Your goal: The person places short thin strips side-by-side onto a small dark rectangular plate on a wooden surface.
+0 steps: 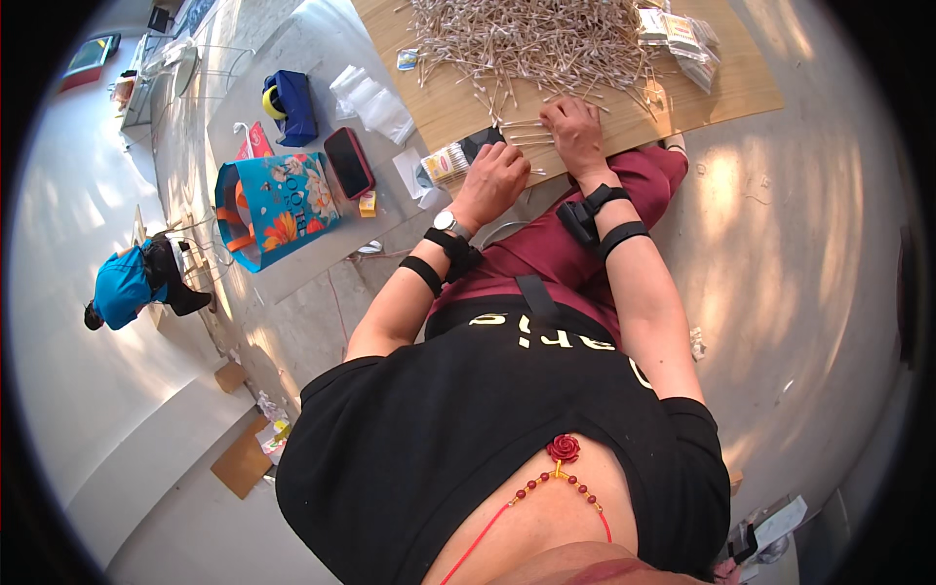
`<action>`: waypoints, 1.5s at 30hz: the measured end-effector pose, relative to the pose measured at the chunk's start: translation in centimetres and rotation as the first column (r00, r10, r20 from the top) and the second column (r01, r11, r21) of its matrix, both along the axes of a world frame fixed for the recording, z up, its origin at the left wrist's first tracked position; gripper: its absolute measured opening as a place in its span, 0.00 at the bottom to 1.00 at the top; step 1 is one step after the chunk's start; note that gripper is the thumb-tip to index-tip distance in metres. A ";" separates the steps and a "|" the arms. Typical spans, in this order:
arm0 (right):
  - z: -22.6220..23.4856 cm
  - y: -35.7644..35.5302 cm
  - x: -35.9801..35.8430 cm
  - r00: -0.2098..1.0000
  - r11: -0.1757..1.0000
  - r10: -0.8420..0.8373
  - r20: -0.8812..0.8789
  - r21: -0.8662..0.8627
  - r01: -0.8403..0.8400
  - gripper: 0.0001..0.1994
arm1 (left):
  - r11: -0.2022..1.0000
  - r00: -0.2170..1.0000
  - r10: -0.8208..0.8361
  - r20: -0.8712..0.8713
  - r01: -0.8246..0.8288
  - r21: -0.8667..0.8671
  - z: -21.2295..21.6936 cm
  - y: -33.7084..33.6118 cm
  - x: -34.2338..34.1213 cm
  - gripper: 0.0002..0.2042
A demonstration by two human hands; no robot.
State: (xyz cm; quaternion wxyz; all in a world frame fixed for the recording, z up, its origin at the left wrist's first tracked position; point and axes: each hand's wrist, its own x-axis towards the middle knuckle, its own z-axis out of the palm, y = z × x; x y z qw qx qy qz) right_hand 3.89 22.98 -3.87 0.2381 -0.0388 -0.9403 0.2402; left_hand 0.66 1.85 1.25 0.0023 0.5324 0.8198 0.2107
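A large heap of loose cotton swabs (pixel 531 44) covers the far part of the wooden board. My right hand (pixel 575 132) rests at the board's near edge, fingers bent down and drawn together on a few swabs that stick out to its left. My left hand (pixel 495 183) is curled beside it, over the board's near left corner; its fingertips hide whatever is in them. A white swab end shows just right of it. Touching or close to its left side are a clear pack of cotton swabs (pixel 447 165) and a black object (pixel 480 143), partly covered.
Left of the wooden board (pixel 721 107), a grey table holds a phone (pixel 349 163), a blue floral bag (pixel 283 210), a blue tape dispenser (pixel 291 107) and clear plastic bags (pixel 372 104). More packs (pixel 680 41) lie at the board's far right. A person in blue (pixel 127 285) is farther left.
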 end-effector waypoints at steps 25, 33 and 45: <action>2.5 -0.7 3.6 0.992 0.983 0.002 0.124 -0.184 0.021 0.09 | 0.947 0.945 0.287 0.158 -0.305 0.104 -0.9 -1.6 -0.8 0.15; 2.5 -1.3 4.3 0.978 0.992 0.124 0.167 -0.052 -0.117 0.09 | 0.945 0.933 0.304 0.195 -0.321 0.063 -1.3 -1.7 -1.0 0.10; 2.6 -1.4 4.5 0.966 0.986 0.164 0.199 -0.043 -0.159 0.07 | 0.935 0.924 0.333 0.188 -0.349 0.064 -2.0 -1.5 -1.3 0.05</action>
